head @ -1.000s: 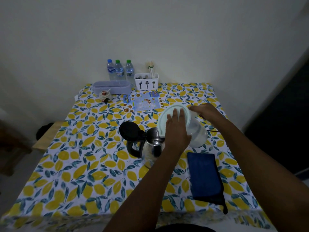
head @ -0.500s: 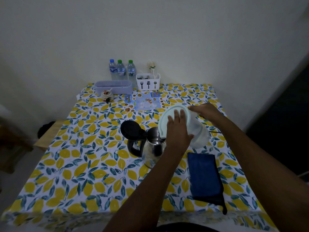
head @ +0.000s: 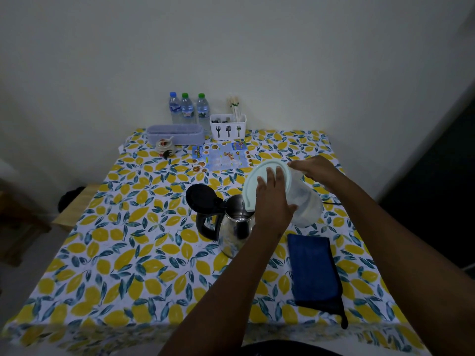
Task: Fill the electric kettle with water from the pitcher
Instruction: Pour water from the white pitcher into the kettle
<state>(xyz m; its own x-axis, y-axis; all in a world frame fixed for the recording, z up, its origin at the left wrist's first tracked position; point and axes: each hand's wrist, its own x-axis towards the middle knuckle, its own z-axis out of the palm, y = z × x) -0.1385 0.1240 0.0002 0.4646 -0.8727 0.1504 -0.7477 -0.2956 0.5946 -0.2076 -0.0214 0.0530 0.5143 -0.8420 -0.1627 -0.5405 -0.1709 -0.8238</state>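
Observation:
A steel electric kettle (head: 232,231) with a black handle stands mid-table, its black lid (head: 201,197) flipped open to the left. A translucent pitcher (head: 304,202) with a pale green lid (head: 253,181) is tipped steeply to the left, its spout over the kettle's mouth. A thin stream of water seems to fall into the kettle. My left hand (head: 273,199) lies flat against the pitcher's lid. My right hand (head: 314,168) grips the pitcher at its far side, where the handle is hidden.
A folded blue cloth (head: 314,271) lies right of the kettle. At the table's far edge stand three water bottles (head: 187,109), a white cutlery holder (head: 228,126), a lilac box (head: 175,134), a small jar (head: 165,146) and a printed leaflet (head: 221,158). A black cord (head: 331,202) runs off right.
The pitcher stays tipped over the kettle with both hands in much the same grip. The view has shifted slightly.

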